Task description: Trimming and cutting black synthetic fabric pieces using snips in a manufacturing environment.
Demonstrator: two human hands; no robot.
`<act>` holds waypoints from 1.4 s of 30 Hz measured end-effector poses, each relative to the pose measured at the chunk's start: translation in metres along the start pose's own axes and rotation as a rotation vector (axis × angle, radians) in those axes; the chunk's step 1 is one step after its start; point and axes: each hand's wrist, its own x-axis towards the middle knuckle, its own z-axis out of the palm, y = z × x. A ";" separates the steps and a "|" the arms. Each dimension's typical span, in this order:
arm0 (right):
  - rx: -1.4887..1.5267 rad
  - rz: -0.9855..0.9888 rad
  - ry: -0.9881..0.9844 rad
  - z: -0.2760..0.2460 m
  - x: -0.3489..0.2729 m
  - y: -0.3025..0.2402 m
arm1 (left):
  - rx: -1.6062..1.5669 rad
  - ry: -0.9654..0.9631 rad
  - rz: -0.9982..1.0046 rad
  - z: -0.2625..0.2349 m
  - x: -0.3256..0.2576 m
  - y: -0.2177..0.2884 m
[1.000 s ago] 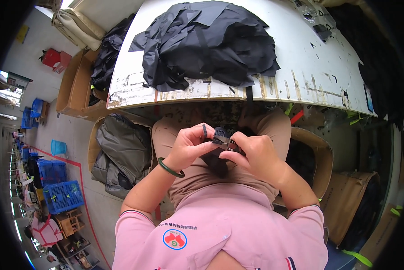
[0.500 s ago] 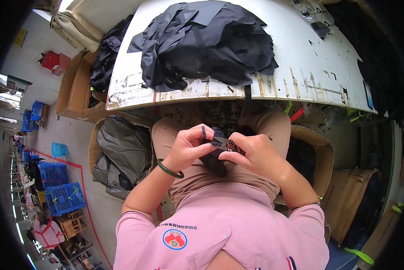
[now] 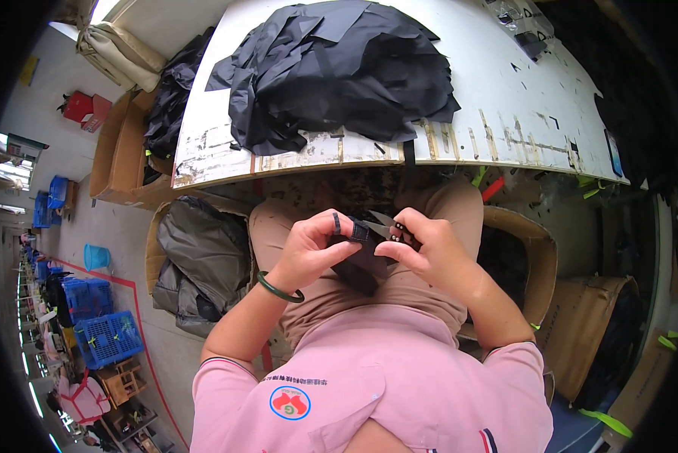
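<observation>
Above my lap, my left hand (image 3: 308, 245) pinches a small black strap piece (image 3: 360, 230) between thumb and fingers. A dark band circles one of its fingers, and a green bangle (image 3: 280, 288) sits on the wrist. Dark cloth (image 3: 363, 266) hangs below the strap piece between my thighs; whether the two are joined I cannot tell. In my right hand (image 3: 433, 245) is a pair of thread snips (image 3: 384, 223), its two blades spread apart and pointing left, close to the strap piece. The snips' dark handle is partly hidden by my fingers.
Ahead stands a white, tape-marked table (image 3: 505, 128) with a heap of black fabric pieces (image 3: 339, 83). Left of my legs is a carton holding grey fabric (image 3: 206, 245); another brown carton (image 3: 123, 147) stands beyond. On the right are more cartons (image 3: 580, 332). Blue crates (image 3: 111, 334) stand far left.
The snips' blades have spread apart and moved slightly right, away from the strap piece. My left hand still grips the piece, now held a little lower. The whole view has shifted slightly.
</observation>
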 end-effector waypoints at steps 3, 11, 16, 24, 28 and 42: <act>0.365 0.095 0.062 -0.001 0.006 -0.003 | 0.087 -0.017 0.039 0.008 0.009 -0.008; 0.709 0.346 0.475 -0.091 -0.065 0.053 | 0.473 0.135 0.316 -0.030 0.056 0.013; 0.626 0.468 0.991 -0.162 -0.207 0.133 | 1.167 0.899 0.332 -0.180 0.126 -0.002; -0.796 1.231 0.513 -0.114 -0.397 0.227 | 0.554 0.849 0.372 -0.278 0.128 -0.018; -0.500 0.849 0.820 -0.124 -0.336 0.215 | -0.215 0.679 0.419 -0.200 0.086 0.055; 0.402 -0.464 0.152 -0.035 0.059 -0.054 | 0.217 -0.447 0.412 -0.069 -0.056 0.168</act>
